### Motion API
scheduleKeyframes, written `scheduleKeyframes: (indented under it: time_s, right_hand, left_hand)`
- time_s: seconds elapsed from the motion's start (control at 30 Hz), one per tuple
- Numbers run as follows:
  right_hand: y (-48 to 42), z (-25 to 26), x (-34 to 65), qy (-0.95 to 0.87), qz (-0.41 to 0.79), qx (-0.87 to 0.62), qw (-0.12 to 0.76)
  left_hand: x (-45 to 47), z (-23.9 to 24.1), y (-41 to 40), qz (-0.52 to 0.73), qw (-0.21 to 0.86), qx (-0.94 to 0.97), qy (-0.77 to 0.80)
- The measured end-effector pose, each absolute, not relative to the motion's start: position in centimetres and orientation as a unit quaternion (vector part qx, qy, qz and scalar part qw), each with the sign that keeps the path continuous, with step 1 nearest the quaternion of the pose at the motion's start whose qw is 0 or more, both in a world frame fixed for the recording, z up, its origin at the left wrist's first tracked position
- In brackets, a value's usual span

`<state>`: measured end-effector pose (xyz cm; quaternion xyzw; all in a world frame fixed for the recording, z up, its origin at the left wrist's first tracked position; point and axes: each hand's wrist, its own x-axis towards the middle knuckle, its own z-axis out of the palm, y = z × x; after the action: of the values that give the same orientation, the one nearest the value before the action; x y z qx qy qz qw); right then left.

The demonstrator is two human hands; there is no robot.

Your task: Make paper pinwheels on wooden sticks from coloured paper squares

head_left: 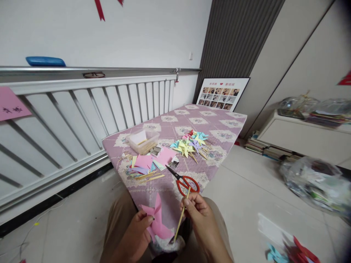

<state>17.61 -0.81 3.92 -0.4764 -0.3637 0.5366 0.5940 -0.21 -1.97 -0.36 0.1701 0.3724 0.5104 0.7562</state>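
Observation:
My left hand [139, 228] pinches a pink paper pinwheel [159, 224] near its middle, where a small dark dot shows. In my right hand [199, 212] is a thin wooden stick [181, 221], slanting down toward my lap and apart from the pinwheel's centre. Just beyond the right hand lie scissors [183, 180] with red handles, their blades pointing away to the left. Coloured paper squares [144, 161] and several loose sticks [150, 177] rest on the near part of the table. Finished pinwheels [186, 144] on sticks lie heaped farther back.
A clear plastic box [144, 140] holding sticks stands on the cloth-covered table [189, 120]. A white radiator [131, 100] runs along the left wall. On the floor at right are a filled plastic bag [315, 182] and more pinwheels [300, 252].

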Motion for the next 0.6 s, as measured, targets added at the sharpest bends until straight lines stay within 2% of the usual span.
scheduleKeyframes:
  time_s: [0.33,0.6]
  right_hand:
    - [-1.8,3.1,16.1,-0.384,0.581,-0.474,0.539]
    - [-2.8,4.7,15.0,-0.452,0.561,-0.457,0.522]
  left_hand:
    - [1.0,2.2,0.6,0.521,0.793,0.184,0.255]
    - [1.7,1.8,2.0,0.486,0.826,0.235,0.161]
